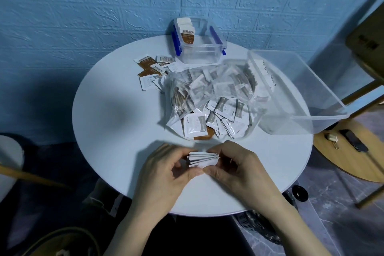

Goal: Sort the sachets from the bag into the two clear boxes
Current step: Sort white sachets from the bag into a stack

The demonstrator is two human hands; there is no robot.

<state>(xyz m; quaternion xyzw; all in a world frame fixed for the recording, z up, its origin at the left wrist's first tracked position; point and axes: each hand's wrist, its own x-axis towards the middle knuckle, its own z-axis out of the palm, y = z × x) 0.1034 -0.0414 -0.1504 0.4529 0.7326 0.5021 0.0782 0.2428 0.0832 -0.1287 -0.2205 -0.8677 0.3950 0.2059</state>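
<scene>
Head view, looking down at my round white table [116,122], and both my hands are on one small stack of white paper sachets [202,160] at the lower centre of the frame. My left hand [166,174] curls round the stack's left end, thumb on the near side; my right hand [234,168] pinches the right end the same way. I count roughly five or six edges fanned in that stack, though the lower ones blur together.

Two clear boxes are up. The small clear plastic box with blue clips [197,41] sits at the top centre and holds a row of brown-and-white sachets standing at its left end; their number is hard to read past the front one. The large clear plastic box [299,91] is at the right, its far corner hanging over the table edge, with white sachets along its left wall, too smeared to count.

Between them, mid-frame, lies the crumpled clear plastic bag [209,100], full of sachets, far too many and too overlapped to count. Upper left of it is a loose scatter of brown and white sachets [153,70], about eight.
</scene>
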